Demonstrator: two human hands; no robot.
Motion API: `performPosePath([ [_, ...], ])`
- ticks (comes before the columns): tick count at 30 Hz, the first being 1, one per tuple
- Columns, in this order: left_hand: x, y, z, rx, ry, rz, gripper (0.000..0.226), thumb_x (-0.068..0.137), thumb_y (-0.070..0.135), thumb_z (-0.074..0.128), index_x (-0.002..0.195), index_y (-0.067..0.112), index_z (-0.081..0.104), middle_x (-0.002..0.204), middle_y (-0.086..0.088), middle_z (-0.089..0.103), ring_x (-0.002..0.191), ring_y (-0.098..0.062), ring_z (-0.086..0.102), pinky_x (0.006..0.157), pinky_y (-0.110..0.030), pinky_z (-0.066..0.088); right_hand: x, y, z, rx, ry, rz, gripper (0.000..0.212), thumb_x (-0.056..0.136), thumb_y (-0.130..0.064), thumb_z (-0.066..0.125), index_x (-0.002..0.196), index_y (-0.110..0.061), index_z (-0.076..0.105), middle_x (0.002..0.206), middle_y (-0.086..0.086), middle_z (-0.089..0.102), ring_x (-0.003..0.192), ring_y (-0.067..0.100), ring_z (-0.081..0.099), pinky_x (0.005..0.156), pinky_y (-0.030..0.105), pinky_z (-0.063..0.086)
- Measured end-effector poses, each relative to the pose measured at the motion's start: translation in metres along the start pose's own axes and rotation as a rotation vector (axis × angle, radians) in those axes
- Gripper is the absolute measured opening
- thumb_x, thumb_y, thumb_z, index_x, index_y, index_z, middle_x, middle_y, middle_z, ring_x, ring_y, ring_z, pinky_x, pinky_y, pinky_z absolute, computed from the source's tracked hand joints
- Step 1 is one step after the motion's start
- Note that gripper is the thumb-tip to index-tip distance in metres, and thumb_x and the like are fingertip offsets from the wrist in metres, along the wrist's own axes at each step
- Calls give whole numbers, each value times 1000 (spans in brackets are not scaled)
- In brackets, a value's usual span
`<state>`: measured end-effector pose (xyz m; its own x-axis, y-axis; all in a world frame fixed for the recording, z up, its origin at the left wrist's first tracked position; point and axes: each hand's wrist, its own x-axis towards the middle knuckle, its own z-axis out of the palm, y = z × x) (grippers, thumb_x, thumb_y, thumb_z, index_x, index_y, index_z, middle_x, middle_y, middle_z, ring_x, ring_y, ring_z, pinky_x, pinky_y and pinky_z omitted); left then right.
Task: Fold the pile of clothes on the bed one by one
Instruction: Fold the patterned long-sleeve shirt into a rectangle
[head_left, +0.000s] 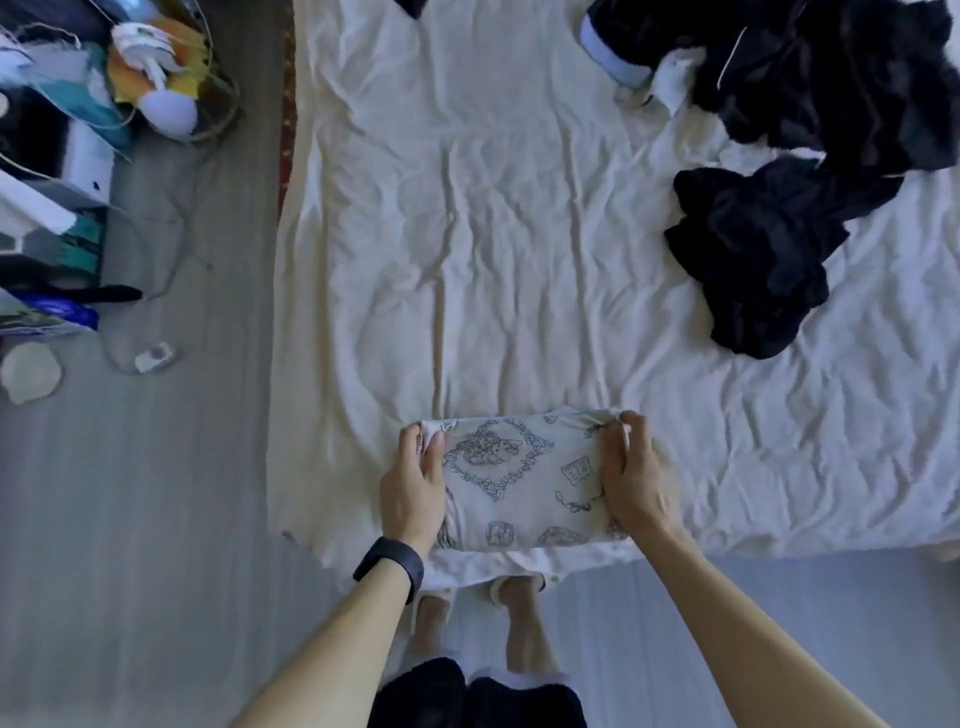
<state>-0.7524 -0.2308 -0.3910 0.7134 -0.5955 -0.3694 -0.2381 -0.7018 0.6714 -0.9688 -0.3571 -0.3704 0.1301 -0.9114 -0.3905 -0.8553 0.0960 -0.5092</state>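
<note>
A white garment with blue line drawings lies folded into a compact rectangle at the near edge of the bed. My left hand grips its left end, thumb on top and fingers curled round the edge. At the right end, my right hand pinches bunched cloth at the far corner. A pile of dark clothes lies at the far right of the bed, with one black garment crumpled apart from it, closer to me.
The wrinkled white sheet stretches bare across the bed's middle. On the grey floor at left stand boxes and a basket of toys, a small white device with a cable and a round pale object. My feet stand below the bed's edge.
</note>
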Motion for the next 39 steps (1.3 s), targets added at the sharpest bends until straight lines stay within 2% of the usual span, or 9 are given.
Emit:
performPosePath([
  [5, 32, -44, 61, 93, 29, -22, 57, 96, 60, 32, 124, 15, 55, 109, -6, 70, 97, -29, 67, 68, -29, 41, 51, 43, 62, 16, -32, 14, 35, 108, -38, 35, 121, -11, 52, 112, 26, 66, 94, 47, 62, 69, 43, 39],
  [10, 41, -53, 86, 277, 160, 57, 28, 101, 44, 44, 117, 22, 51, 97, -11, 71, 79, -36, 68, 58, -36, 45, 60, 58, 85, 94, 67, -48, 65, 95, -59, 16, 119, -11, 53, 116, 22, 65, 97, 47, 62, 71, 46, 45],
  [14, 21, -35, 70, 171, 148, -34, 48, 101, 45, 47, 133, 11, 53, 117, -12, 68, 104, -34, 65, 76, -35, 47, 40, 56, 69, 180, 16, 11, 59, 95, -60, 23, 123, -14, 48, 113, 22, 65, 100, 45, 63, 76, 46, 46],
  [18, -24, -18, 62, 473, 290, 90, 60, 94, 53, 47, 140, 14, 51, 137, -15, 52, 120, -36, 52, 96, -50, 43, 9, 55, 50, 128, 144, -27, 63, 94, -53, 40, 135, -6, 46, 135, 20, 50, 121, 38, 49, 96, 54, 45],
  [21, -47, -2, 75, 555, 63, 416, 65, 93, 52, 51, 149, 20, 45, 159, -7, 35, 147, -27, 33, 115, -56, 25, 2, 43, 46, -47, 175, -237, 56, 96, -45, 46, 144, -15, 45, 152, 15, 42, 138, 33, 37, 108, 54, 33],
  [24, -39, 5, 97, 673, -104, 610, 68, 94, 49, 51, 155, 23, 35, 166, 0, 20, 153, -19, 19, 119, -57, 18, 10, 40, 61, -220, 67, -436, 54, 98, -40, 42, 150, -28, 43, 160, 11, 38, 150, 27, 28, 115, 51, 26],
  [32, 11, -26, 109, 853, -252, 674, 74, 90, 70, 40, 157, 43, 20, 167, 10, 9, 155, -22, 6, 120, -62, 6, 26, 72, 110, -238, -21, -376, 58, 106, -49, 13, 158, -28, 28, 167, 8, 21, 157, 18, 2, 119, 59, 22],
  [36, 12, -33, 113, 825, -210, 663, 76, 86, 72, 45, 154, 48, 23, 167, 7, 13, 154, -29, 10, 120, -64, 5, 32, 84, 115, -234, -67, -389, 60, 104, -56, 14, 159, -34, 21, 170, 1, 9, 157, 30, 6, 118, 64, 22],
  [39, 13, -39, 118, 800, -176, 659, 78, 83, 70, 49, 153, 47, 24, 166, 4, 18, 153, -32, 12, 119, -65, 6, 36, 86, 118, -242, -92, -372, 60, 102, -59, 16, 158, -36, 22, 167, 5, 18, 154, 40, 13, 116, 66, 23],
])
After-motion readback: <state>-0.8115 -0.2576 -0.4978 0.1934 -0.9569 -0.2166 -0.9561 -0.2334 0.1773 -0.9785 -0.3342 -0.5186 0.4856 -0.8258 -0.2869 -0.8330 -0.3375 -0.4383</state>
